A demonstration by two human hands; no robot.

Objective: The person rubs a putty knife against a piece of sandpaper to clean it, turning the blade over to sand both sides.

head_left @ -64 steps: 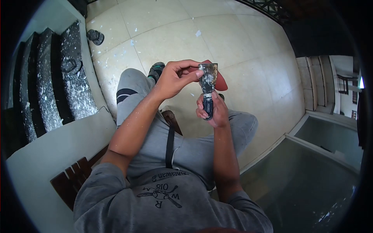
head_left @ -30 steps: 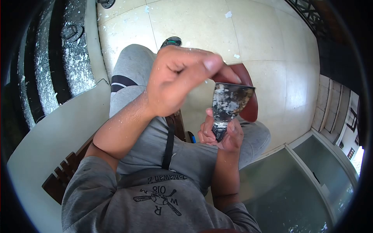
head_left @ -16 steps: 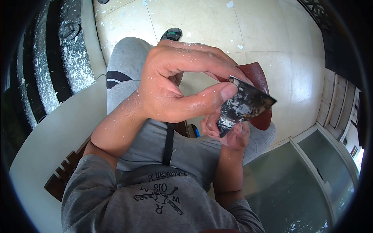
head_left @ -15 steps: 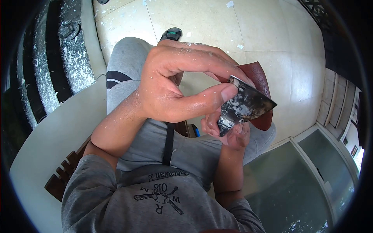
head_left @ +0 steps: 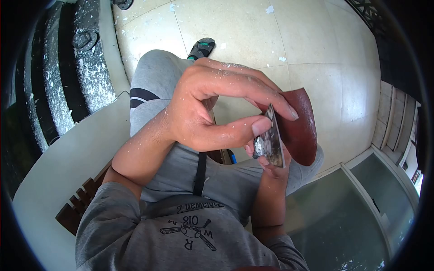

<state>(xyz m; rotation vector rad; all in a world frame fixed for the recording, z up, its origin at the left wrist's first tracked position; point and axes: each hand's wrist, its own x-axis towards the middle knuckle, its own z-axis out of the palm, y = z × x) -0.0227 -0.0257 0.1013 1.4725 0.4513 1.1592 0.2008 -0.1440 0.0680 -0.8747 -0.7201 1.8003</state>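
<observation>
A reddish-brown flexible sheet (head_left: 300,128) curves behind and to the right of a thin, stained dark metal plate (head_left: 275,147), which stands nearly edge-on. My left hand (head_left: 203,104), flecked with white, reaches across from the left. Its fingers press on the sheet's upper left part, and its thumb rests at the plate's top edge. Below, my right hand (head_left: 276,166) closes round the lower part of the plate. The plate and my left hand hide much of it.
Pale floor tiles (head_left: 325,67) with white flakes lie ahead. White-spattered dark steps (head_left: 92,72) are at left, beside a pale curved surface (head_left: 68,158). A slatted wooden piece (head_left: 72,212) is at lower left, and framed glass panels (head_left: 334,212) at lower right.
The plate has turned from showing its broad face to nearly edge-on. More of the reddish-brown sheet shows, and both hands sit slightly lower in the view.
</observation>
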